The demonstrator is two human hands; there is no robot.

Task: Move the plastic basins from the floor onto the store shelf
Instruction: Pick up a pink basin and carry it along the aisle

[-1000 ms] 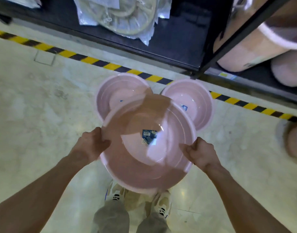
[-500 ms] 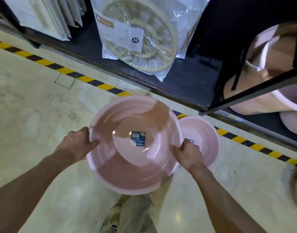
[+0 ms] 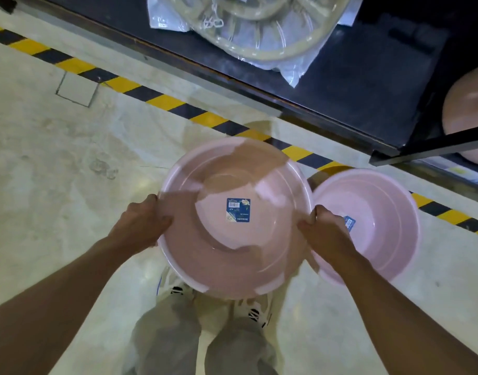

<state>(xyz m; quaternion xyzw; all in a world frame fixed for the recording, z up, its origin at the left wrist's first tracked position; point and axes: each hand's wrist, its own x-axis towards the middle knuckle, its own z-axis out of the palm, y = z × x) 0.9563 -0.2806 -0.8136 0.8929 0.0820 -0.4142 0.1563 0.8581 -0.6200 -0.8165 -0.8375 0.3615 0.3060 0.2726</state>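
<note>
A large pink plastic basin (image 3: 232,255) with a blue label inside hangs in the air in front of me. My left hand (image 3: 140,223) grips its left rim and my right hand (image 3: 324,231) grips its right rim. A second pink basin (image 3: 378,226) stands on the floor just to the right, partly behind my right hand. The dark bottom board of the store shelf (image 3: 354,85) runs across the top of the view. Pink basins (image 3: 468,104) lie on the shelf at the far right.
A bagged beige round hanger rack (image 3: 254,31) leans on the shelf board. Yellow and black tape (image 3: 164,101) marks the floor along the shelf. A black shelf bar (image 3: 433,150) juts out at right. My shoes (image 3: 175,290) are below the held basin.
The held basin has stayed in both hands while the view tilted down. A basin that stood on the floor at the left one second ago is out of sight.
</note>
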